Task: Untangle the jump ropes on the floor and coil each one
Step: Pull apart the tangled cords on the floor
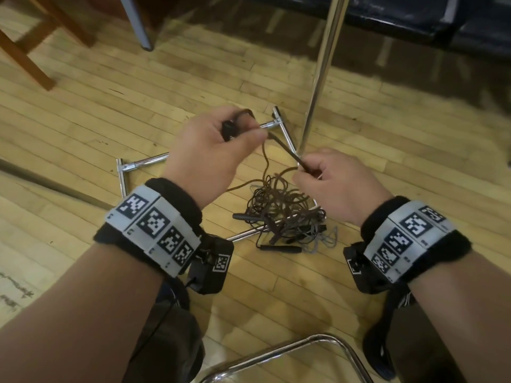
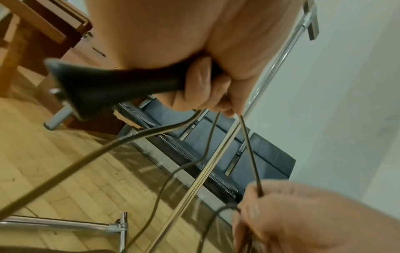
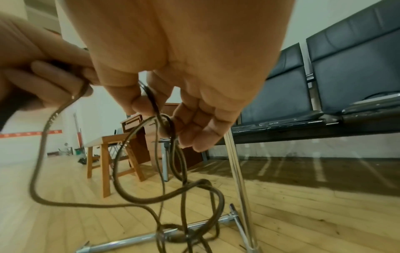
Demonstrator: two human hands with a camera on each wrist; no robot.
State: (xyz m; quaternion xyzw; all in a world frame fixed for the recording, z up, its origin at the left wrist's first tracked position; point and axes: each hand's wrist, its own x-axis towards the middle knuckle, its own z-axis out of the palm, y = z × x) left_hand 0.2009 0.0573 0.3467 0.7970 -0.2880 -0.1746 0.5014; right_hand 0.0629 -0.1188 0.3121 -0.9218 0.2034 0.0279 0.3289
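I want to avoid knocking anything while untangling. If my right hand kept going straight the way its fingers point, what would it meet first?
Probably the upright chrome pole: the right hand, pinching the brown rope, sits close beside it, though depth is unclear.

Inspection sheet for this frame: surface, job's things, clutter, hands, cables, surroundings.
Surface: wooden plank floor.
Job's things: tangled jump ropes heaped on the floor over a chrome frame; black handles lie in the heap; one brown rope is lifted between the hands.
Clutter: nothing seen.
Hands: left hand grips a black handle; right hand pinches the brown rope.
Cables: nothing seen beyond the ropes.
Surroundings: wooden furniture, black seats, chrome pole.
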